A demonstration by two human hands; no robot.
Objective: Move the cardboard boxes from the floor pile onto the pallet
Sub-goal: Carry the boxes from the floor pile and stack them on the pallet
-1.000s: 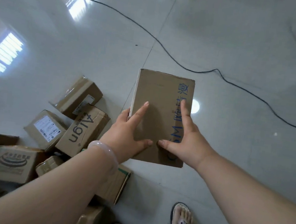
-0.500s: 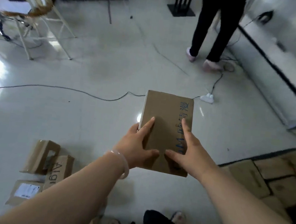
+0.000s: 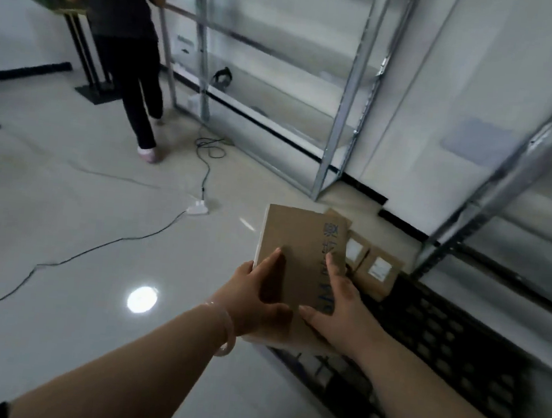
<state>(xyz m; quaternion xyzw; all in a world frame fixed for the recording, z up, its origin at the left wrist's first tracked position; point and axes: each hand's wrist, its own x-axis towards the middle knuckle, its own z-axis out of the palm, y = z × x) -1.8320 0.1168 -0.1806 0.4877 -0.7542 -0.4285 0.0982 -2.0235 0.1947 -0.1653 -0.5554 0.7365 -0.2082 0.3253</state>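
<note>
Flat brown cardboard box with blue lettering down one edge (image 3: 300, 259), carried in the air, near end clamped between two bare hands, far end tipped out toward the black grid-topped plastic pallet (image 3: 451, 339). Left hand (image 3: 251, 303) wrapped on the box's left edge, index finger laid along the top face, thumb pressed across the near end. Right hand (image 3: 339, 307) mirrored on the right edge, fingers stretched forward over the lettering, thumb nearly meeting the other thumb. Both closed firmly on the box, neither spread free.

Beyond the box, at the pallet's far corner: two small brown cartons with white labels (image 3: 369, 266), side by side, plus the corner of another brown one hidden behind the carried box. Rest of the pallet's grid bare, to the right of the box. Past the pallet, grey metal shelving uprights (image 3: 349, 114) against the wall. Left of the pallet, glossy pale floor with a black cable (image 3: 93, 251) running to a white power strip (image 3: 198, 208), and a person in dark clothes (image 3: 127, 50) standing well apart near the shelving.

Step in hand, by judgement: transport almost finished, box nearly over the pallet. Next: carry further right and forward, lower flat beside the labelled cartons, square up, then release both grips.
</note>
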